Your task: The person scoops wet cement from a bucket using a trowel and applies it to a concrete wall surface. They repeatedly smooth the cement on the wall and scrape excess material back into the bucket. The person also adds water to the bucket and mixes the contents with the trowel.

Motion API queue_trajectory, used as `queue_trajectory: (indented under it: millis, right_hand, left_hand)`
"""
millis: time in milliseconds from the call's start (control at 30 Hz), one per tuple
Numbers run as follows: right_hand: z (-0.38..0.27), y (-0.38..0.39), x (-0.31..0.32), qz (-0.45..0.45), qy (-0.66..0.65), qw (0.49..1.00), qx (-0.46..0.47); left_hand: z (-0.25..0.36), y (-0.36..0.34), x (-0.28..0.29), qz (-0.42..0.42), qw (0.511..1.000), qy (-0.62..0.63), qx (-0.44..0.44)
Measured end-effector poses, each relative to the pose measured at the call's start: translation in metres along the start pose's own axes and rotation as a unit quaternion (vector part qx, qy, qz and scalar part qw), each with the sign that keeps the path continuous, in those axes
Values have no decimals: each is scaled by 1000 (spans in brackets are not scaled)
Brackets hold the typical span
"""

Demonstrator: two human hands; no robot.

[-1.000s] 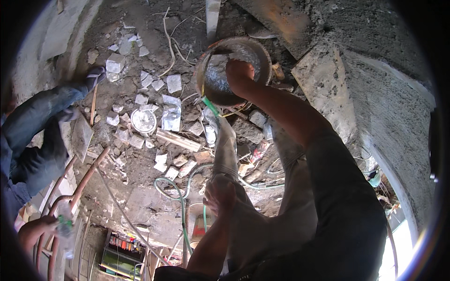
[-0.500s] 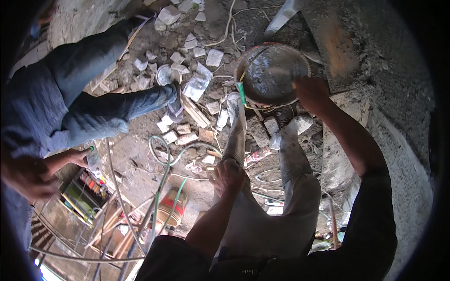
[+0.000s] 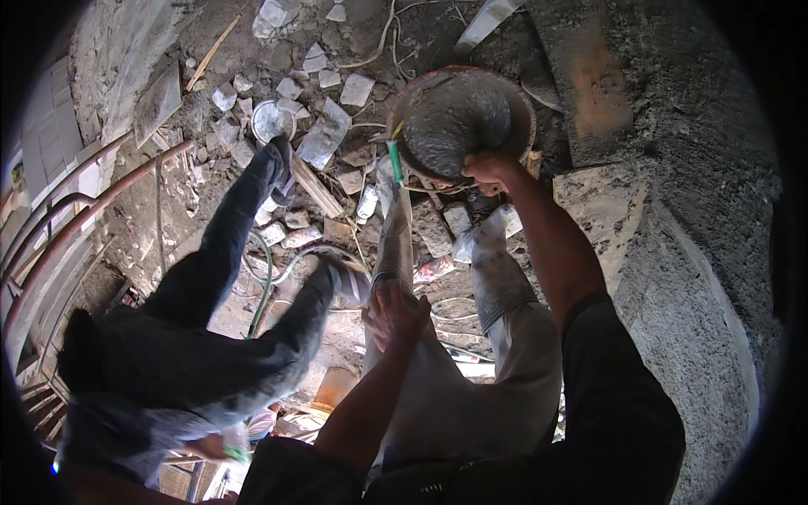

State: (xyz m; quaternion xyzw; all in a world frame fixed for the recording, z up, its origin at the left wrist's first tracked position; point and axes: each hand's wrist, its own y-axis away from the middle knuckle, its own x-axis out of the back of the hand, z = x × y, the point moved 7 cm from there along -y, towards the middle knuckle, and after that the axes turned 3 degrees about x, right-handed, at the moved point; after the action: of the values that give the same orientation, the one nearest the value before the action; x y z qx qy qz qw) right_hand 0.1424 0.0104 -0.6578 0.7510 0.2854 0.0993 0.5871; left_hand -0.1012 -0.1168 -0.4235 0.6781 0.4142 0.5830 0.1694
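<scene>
A round basin [image 3: 532,126] stands in front of my feet, holding wet grey mortar [image 3: 450,118]. My right hand [image 3: 492,172] is closed in a fist at the basin's near edge, above the mortar; what its fingers grip is hidden. My left hand [image 3: 396,316] lies over my left knee with its fingers draped and apart, and holds nothing. By the basin's left rim, close to my left foot, a green handle [image 3: 394,162] stands out; I cannot tell what it belongs to.
Broken stones [image 3: 357,90] litter the ground beside a round white pail [image 3: 273,121] and a clear plastic sheet [image 3: 325,135]. A co-worker's leg [image 3: 252,202] reaches close to my left leg. Rusty railings [image 3: 93,210] stand far left; a rough concrete wall [image 3: 699,278] rises at right.
My right hand has moved from the basin's right side to its near edge. My left hand stays on the knee. The co-worker has stepped nearer to my left leg, and the view has shifted.
</scene>
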Motion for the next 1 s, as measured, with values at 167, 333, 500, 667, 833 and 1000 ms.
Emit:
queue_trajectory:
  millis: [167, 333, 500, 667, 833, 1000]
  right_hand:
    - [-19, 69, 11, 65, -44, 995, 69]
    - [-58, 91, 60, 339, 318, 877, 126]
    - [-43, 12, 31, 406, 480, 777, 21]
    - [-22, 31, 27, 201, 545, 804, 124]
    - [-35, 122, 79, 253, 434, 854, 138]
    - [-32, 69, 43, 399, 345, 849, 33]
  left_hand:
    - [8, 5, 4, -5, 1000, -11, -14]
    - [12, 7, 10, 1, 1000, 1, -26]
    - [9, 6, 13, -20, 999, -17, -20]
    - [6, 2, 12, -35, 999, -7, 18]
    - [4, 0, 13, -1, 1000, 3, -13]
    - [-7, -10, 13, -17, 1000, -9, -10]
